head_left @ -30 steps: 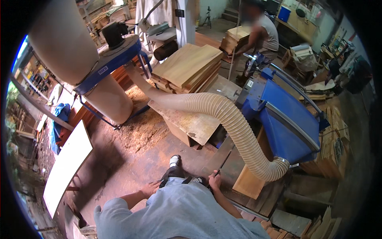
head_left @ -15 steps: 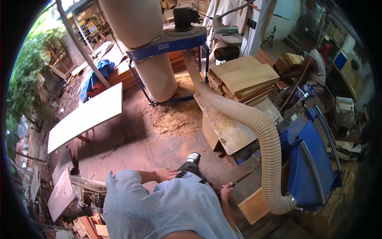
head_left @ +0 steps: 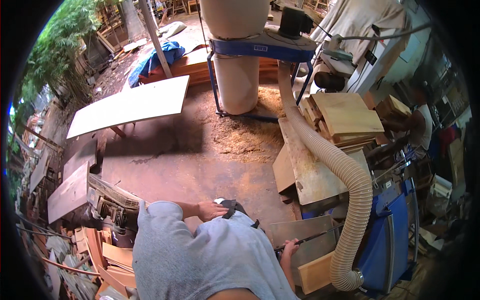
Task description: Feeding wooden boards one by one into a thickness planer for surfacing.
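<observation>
My left hand (head_left: 212,210) lies flat across my front, its fingers stretched out beside the dark cloth (head_left: 231,206) at my lap. Nothing shows in it. At my right side, my right hand (head_left: 289,248) is closed round a thin black rod (head_left: 315,236). The rod slants up to the right over a flat grey-brown panel (head_left: 282,230), and its far end meets the ribbed hose. A pale wooden board (head_left: 316,272) stands just right of that hand. My grey shirt hides much of my legs.
A ribbed hose (head_left: 327,150) curves from a dust collector (head_left: 260,47) to a blue machine (head_left: 385,250). Stacked boards (head_left: 345,115) stand right, near a seated person (head_left: 422,125). Sawdust (head_left: 235,137) covers part of the floor. A white panel (head_left: 132,107) stands left; wood offcuts (head_left: 117,255) lie lower left.
The view has swung left, so the dust collector and boards sit farther right in the picture. My striped shoe is now mostly hidden. Both hands keep nearly the same pose, the right still gripping the rod.
</observation>
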`<state>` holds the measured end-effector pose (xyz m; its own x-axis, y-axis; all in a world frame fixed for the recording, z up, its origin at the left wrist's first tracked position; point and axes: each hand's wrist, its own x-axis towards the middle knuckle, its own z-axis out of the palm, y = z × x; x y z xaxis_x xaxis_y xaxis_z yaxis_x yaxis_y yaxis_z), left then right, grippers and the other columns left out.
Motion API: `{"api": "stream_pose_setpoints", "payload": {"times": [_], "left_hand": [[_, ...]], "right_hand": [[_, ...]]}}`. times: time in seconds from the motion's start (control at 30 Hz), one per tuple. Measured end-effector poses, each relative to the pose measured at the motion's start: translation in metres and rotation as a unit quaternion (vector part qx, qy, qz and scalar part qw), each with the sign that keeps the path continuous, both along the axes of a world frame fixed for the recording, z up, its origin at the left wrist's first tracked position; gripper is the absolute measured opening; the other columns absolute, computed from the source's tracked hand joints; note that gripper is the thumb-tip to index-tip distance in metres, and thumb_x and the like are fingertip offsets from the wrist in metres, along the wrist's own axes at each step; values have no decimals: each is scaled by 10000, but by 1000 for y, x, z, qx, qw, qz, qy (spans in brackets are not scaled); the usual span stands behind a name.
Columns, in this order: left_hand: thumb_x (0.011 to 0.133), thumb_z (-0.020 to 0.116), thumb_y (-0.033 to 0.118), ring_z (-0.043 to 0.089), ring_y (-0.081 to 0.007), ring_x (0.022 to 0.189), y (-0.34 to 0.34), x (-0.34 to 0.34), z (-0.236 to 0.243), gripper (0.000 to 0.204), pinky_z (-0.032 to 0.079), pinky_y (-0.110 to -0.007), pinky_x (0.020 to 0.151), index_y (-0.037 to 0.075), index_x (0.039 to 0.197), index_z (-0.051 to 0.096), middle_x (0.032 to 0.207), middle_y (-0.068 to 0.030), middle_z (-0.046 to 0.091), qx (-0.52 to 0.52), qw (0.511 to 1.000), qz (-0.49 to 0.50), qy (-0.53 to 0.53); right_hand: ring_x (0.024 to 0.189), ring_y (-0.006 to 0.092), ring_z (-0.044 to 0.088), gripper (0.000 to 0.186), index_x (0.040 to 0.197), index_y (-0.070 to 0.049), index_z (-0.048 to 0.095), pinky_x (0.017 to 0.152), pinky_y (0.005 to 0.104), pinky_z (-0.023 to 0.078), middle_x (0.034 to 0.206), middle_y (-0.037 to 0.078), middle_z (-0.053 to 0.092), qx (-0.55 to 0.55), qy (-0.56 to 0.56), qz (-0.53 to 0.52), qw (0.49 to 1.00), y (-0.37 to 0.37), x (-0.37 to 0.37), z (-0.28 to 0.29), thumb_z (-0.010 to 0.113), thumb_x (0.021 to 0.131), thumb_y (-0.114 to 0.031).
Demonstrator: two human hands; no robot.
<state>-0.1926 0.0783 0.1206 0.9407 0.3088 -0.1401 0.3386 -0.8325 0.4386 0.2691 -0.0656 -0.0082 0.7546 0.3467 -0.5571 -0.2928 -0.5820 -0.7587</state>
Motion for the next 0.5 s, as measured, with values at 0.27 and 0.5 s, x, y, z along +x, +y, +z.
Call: {"api": "stream_pose_setpoints", "payload": {"times": [0.27,0.5], "left_hand": [[833,556,293,530,-361,1175,17,-76,21,593,455,-448,965,54,1341,369,1334,-202,495,-42,999,11,24],[721,627,333,561,-370,1131,20,-167,11,762,468,-441,942,50,1369,343,1313,-198,514,-60,998,28,-4]], "right_hand": [[491,273,586,450,1120,64,479,470,395,503,758,194,659,-187,-96,113,971,-6,-10,0,515,865,-305],[826,378,662,433,1093,49,557,755,470,533,958,251,666,-349,-236,148,895,-13,-63,38,520,836,-297]]}}
